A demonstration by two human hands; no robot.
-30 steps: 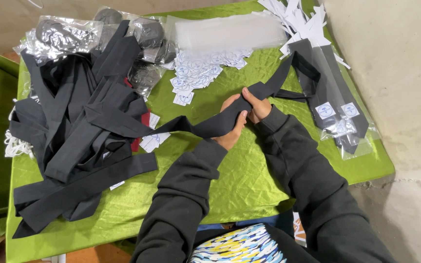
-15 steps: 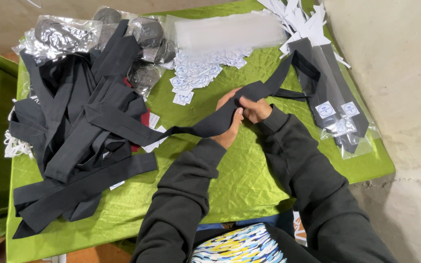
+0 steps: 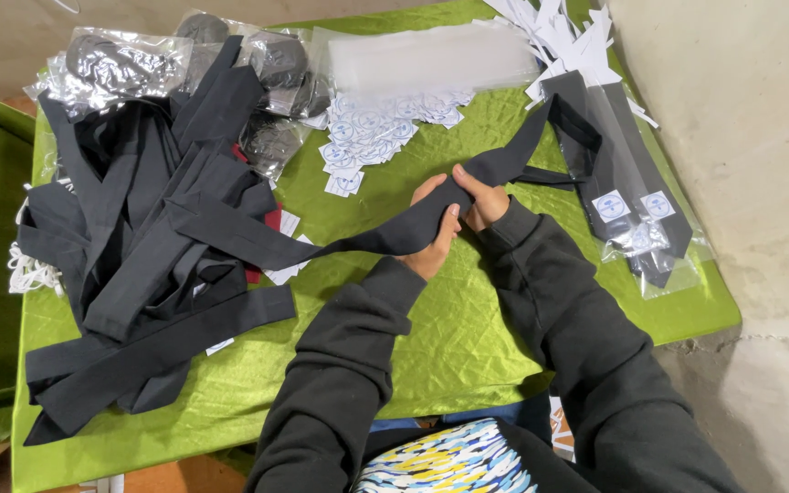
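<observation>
— How many hands are on the black tie point(image 3: 394, 236)?
— Two. The left hand point(image 3: 433, 239) and right hand point(image 3: 483, 202) are both clamped around it, mid-frame over the green table point(image 3: 449, 338).
— Other ties?
— One loose heap point(image 3: 139, 246) at left, too tangled to count; a stack of bagged ties point(image 3: 636, 196) at upper right.

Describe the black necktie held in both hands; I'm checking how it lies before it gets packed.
The black necktie is a long, flat band of matte dark fabric, widening to a point on the left. It stretches over the green table cloth, its wide end lying against the pile of black ties, its narrow end running up toward the bagged ties. The left hand and right hand both grip its middle, lifting it slightly.
</observation>
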